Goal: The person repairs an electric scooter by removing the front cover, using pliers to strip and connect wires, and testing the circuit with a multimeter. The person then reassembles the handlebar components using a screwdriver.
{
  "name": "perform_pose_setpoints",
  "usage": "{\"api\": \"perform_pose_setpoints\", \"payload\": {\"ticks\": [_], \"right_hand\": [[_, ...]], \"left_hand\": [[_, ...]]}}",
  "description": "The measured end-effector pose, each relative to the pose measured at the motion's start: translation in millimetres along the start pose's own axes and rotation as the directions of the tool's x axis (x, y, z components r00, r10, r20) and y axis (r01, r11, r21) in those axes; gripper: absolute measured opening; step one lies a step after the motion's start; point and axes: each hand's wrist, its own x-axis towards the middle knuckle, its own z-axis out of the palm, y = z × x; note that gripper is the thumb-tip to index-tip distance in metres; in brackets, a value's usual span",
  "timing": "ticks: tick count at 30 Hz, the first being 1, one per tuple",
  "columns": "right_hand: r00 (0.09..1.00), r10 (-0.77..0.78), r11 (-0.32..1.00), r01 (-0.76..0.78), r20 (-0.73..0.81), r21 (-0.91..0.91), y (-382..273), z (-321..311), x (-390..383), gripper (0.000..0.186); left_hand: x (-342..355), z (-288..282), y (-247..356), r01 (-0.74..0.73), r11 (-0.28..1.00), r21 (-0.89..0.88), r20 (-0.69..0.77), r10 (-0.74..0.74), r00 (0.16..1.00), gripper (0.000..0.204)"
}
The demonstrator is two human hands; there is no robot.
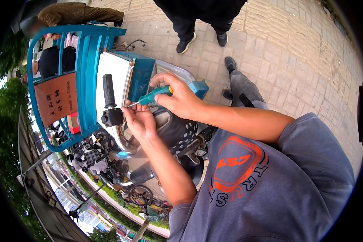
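My right hand (177, 95) is wrapped around the green handle of a screwdriver (150, 96), its yellow end toward my palm. The screwdriver's thin metal shaft points left, toward a black switch housing (112, 117) on a handlebar. Palm up, my left hand (142, 123) has its thumb and fingers curled together around the shaft's tip, beside the housing. Anything small between those fingertips is hidden. A black ribbed handlebar grip (109, 90) rises from the housing.
Beyond the handlebar stands a blue metal cargo frame (84, 80) with a brown sign (56, 99) and a white panel (109, 80). A dark dotted seat cover (183, 135) lies below my hands. Other people stand on the paving (270, 52). Bicycles (140, 195) are parked behind.
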Motion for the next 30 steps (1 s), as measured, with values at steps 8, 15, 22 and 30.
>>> {"api": "perform_pose_setpoints", "payload": {"ticks": [8,15,22,30], "right_hand": [[0.960,0.246,0.957,-0.263,0.137,0.125,-12.6,-7.2,-2.1,0.028],[0.949,0.282,0.930,-0.306,0.139,0.203,-15.1,-21.6,-6.2,0.027],[0.949,0.294,0.944,-0.307,0.113,0.118,-15.8,-24.4,-10.5,0.026],[0.973,0.178,0.970,-0.199,0.150,0.141,-20.1,-19.1,-22.2,0.026]], "left_hand": [[2.0,-17.7,3.6,0.057,0.957,-0.285,-0.001,-0.059,0.998,0.033],[15.1,-24.3,13.7,-0.029,0.803,-0.596,-0.147,-0.074,0.986,0.028],[3.6,-24.6,3.7,-0.021,0.897,-0.442,-0.077,-0.015,0.997,0.018],[-1.2,-37.5,5.6,-0.119,0.869,-0.480,-0.290,-0.029,0.957,0.018]]}}
